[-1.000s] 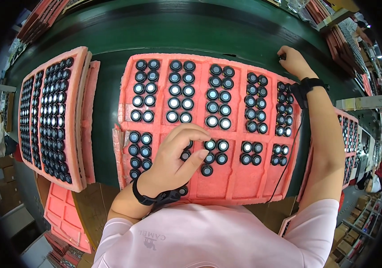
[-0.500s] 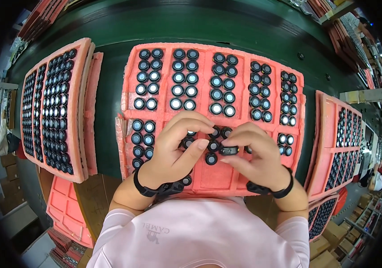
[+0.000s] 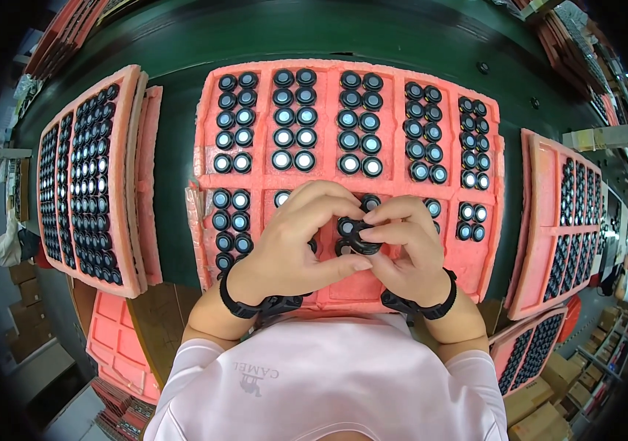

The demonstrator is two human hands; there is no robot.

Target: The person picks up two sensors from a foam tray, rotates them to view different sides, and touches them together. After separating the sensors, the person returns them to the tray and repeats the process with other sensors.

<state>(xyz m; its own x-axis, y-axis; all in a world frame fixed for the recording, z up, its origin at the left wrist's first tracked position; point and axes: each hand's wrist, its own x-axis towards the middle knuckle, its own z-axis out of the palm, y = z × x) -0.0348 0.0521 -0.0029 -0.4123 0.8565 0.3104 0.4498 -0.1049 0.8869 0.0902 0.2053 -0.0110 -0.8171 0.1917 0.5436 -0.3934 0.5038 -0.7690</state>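
In front of me lies a pink foam tray (image 3: pixel 395 187) with rows of small round black parts with pale glassy centres, perhaps lenses. My right hand (image 3: pixel 409 253) pinches one round black part (image 3: pixel 367 242), tilted on its edge, between thumb and fingers over the tray's front middle compartment. My left hand (image 3: pixel 295 239) curves around the same spot, thumb and fingers apart, the thumb tip close below that part. Another round black part (image 3: pixel 345 227) sits between the two hands. Both hands hide some of the front compartments. Black bands circle both wrists.
Stacked pink trays (image 3: pixel 134 184) full of round parts stand at the left, and another loaded tray (image 3: pixel 534 235) at the right. A dark green work surface (image 3: pixel 292 37) runs behind. Pink trays (image 3: pixel 119 331) lie lower left. A person (image 3: pixel 5 242) is at the far left.
The tray appears slightly higher in view. My hands have drawn closer together. The part in my right hand has moved left and tilted, and my left thumb has come down beneath it.
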